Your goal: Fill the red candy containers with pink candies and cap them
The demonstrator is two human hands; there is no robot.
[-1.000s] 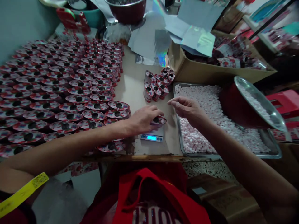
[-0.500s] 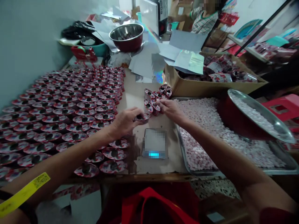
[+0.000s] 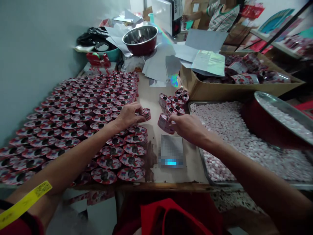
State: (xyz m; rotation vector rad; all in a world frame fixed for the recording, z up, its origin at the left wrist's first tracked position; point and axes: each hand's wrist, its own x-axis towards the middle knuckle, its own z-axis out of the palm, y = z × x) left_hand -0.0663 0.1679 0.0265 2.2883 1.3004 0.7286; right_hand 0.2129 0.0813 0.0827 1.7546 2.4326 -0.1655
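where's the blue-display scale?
Head view: the scale is just right of centre on the table, between the rows of packs at left and the metal tray at right.

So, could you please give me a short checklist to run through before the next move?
1. Right hand has hold of a packet: ok.
2. Left hand has hold of another packet: ok.
3. Scale display lit: ok.
4. Scale reading: cannot tell, pixelated.
5. White pellets in the tray: ok.
6. Red bowl at the tray upright: not ok, tilted.
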